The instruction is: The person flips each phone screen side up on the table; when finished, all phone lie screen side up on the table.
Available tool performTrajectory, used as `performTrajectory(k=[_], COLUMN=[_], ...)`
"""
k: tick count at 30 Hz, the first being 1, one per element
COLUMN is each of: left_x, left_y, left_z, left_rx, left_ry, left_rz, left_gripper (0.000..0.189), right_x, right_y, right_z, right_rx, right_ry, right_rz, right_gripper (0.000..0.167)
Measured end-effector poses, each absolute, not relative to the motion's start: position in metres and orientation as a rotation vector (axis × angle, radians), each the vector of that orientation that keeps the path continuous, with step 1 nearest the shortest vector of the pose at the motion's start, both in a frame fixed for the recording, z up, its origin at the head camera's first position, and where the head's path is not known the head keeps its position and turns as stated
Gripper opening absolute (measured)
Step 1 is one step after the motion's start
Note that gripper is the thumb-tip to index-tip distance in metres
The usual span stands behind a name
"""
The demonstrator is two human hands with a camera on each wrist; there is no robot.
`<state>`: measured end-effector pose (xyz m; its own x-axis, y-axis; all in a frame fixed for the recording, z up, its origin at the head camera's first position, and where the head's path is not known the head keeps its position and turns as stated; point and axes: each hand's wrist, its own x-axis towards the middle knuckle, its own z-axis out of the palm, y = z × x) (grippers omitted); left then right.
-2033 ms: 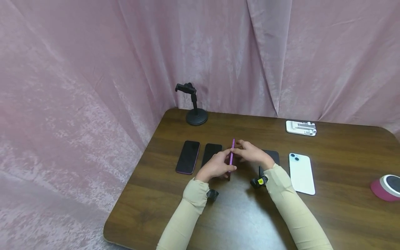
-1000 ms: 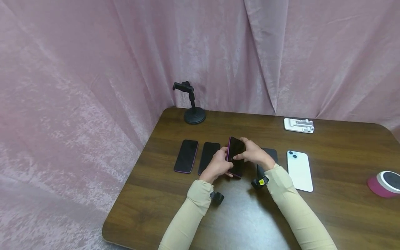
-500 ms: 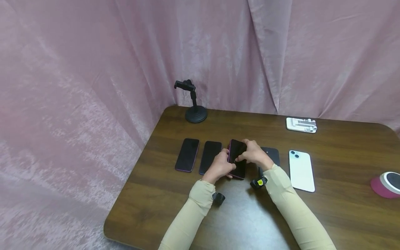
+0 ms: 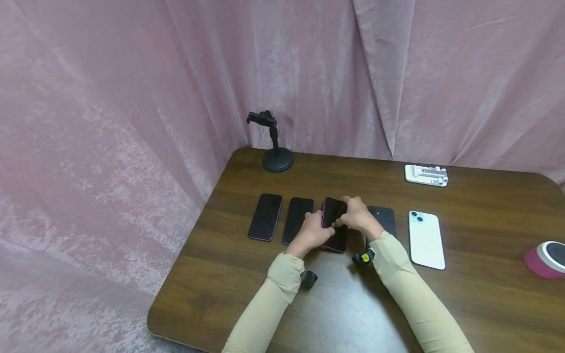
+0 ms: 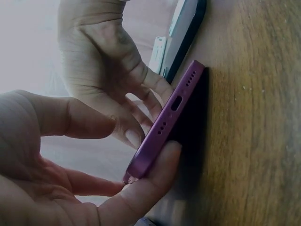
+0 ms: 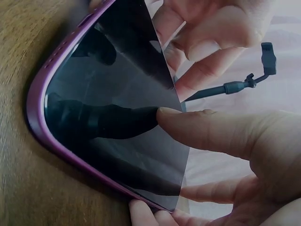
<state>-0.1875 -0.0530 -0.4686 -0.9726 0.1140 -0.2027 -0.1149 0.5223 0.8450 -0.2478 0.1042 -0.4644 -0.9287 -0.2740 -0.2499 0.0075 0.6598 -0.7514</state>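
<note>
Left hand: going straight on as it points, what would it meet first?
The purple-edged phone between the hands, which the left hand touches; beyond it, the right hand looks next in line, though depth is unclear.

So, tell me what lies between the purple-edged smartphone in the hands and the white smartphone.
In the head view: the right hand, then a dark smartphone, partly covered by that arm.

In the head view, the left hand (image 4: 311, 232) and right hand (image 4: 358, 216) cover parts of the middle phone (image 4: 334, 211). The right sleeve (image 4: 412, 289) hides a dark phone's (image 4: 385, 219) lower end. The right edge crops a pink round object (image 4: 539, 264).
</note>
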Motion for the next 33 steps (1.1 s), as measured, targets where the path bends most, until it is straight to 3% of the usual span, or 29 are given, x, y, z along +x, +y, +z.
performTrajectory(k=[5, 17, 33], left_x=[-0.1869, -0.1875, -0.1823], left_y=[-0.0532, -0.0509, -0.0522], left_z=[-0.4699, -0.4724, -0.4649], left_rx=[0.024, 0.034, 0.044], left_ry=[2.547, 2.613, 2.581], left_rz=[1.415, 1.351, 1.258], left_gripper=[0.031, 0.056, 0.064], right_x=[-0.2463, -0.2442, -0.2387], right_y=[0.1029, 0.1005, 0.095], right_z=[-0.4666, -0.4658, -0.4668], right_rx=[-0.237, -0.227, -0.184], right_ry=[2.587, 2.688, 2.682], right_rz=[-1.071, -0.972, -0.953], right_gripper=[0.089, 0.088, 0.088])
